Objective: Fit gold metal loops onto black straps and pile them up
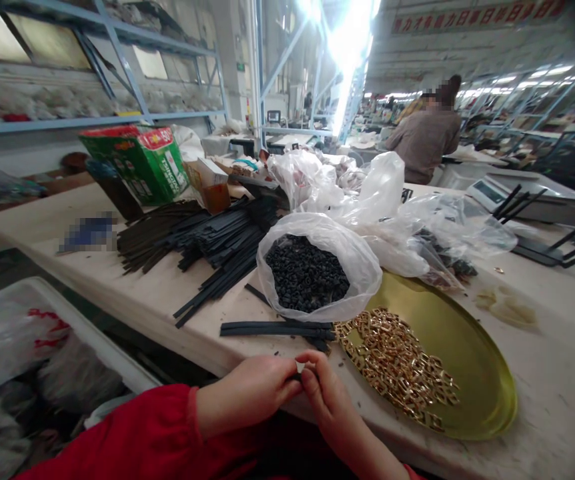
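At the table's front edge my left hand (pixel 252 389) and my right hand (pixel 331 400) meet, fingertips pinched together. A small dark bit shows between them; the fingers hide most of it, so I cannot tell its kind. Just beyond lie a few flat black straps (pixel 272 329), their right ends by the gold tray (pixel 482 373). Gold metal buckles (pixel 402 363) are heaped on the tray's left side. Behind the straps stands an open white plastic bag (pixel 362 267) full of small black pieces (pixel 307 273).
More black straps (pixel 227 233) are piled at the back left, before a green and red box (pixel 142 167). Clear plastic bags (pixel 382 193) lie behind the tray. A scale (pixel 490 193) stands at right, a white bin (pixel 62 300) at lower left. A person (pixel 427 140) is farther back.
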Available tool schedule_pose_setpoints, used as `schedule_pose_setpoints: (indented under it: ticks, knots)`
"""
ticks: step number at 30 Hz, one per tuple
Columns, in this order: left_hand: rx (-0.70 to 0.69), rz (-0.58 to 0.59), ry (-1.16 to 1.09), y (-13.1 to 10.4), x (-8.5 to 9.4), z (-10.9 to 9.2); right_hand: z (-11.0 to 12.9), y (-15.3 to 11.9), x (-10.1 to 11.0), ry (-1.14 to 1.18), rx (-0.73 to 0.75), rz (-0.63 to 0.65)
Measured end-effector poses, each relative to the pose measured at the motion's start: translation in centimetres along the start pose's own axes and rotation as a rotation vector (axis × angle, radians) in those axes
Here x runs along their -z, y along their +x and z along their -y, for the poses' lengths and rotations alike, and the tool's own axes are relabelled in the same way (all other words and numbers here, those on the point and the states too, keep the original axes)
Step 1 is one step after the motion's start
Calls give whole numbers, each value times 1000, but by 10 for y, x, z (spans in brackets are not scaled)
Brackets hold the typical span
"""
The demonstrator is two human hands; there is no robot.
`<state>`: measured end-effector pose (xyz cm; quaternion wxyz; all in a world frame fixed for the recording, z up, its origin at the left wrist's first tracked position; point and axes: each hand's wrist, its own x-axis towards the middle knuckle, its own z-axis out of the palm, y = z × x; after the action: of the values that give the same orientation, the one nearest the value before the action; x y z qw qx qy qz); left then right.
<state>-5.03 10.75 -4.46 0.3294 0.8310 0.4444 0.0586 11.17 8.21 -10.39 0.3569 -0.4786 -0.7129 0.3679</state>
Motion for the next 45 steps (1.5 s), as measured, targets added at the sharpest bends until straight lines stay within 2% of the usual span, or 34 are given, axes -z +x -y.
schedule_pose_setpoints:
  ticks: [2,5,9,12,18,21,25,28,30,32,35,37,39,40,42,43,45]
  knots:
    - [-9,-83,129,13,5,13,-9,15,6,-134,-11,-76]
    - [58,-273,293,38,9,39,-28,41,16,-455,-17,-204]
    - [89,-325,359,62,9,69,-46,64,22,-801,30,-204]
    - [140,-364,405,68,23,91,-52,65,19,-852,65,-214]
    - [419,-510,524,83,78,140,-46,58,14,-839,139,-270]
    - [487,-529,574,94,86,148,-40,56,14,-821,154,-285]
    - [538,-540,611,89,88,140,-30,48,19,-754,185,-300]
    - [550,-531,624,66,90,125,-23,41,22,-624,205,-314]
    - [503,-508,635,45,84,107,-17,40,23,-436,148,-313]
    - [408,-461,635,22,69,81,-10,42,22,-140,31,-286]
    - [199,-315,471,-4,35,38,3,45,17,309,-110,-156]
    - [152,-290,287,-12,15,15,10,48,15,413,-132,-37]
    - [145,-256,-7,-12,4,-1,13,53,19,322,-96,50]
    - [171,-210,-203,-10,3,-5,12,58,24,200,-60,63]
    - [259,-106,-636,-3,4,-8,4,75,39,-110,14,19]
    - [311,-73,-833,1,6,-7,-2,86,48,-319,40,-43]
    - [391,-75,-1112,8,10,-4,-18,111,65,-436,19,-119]
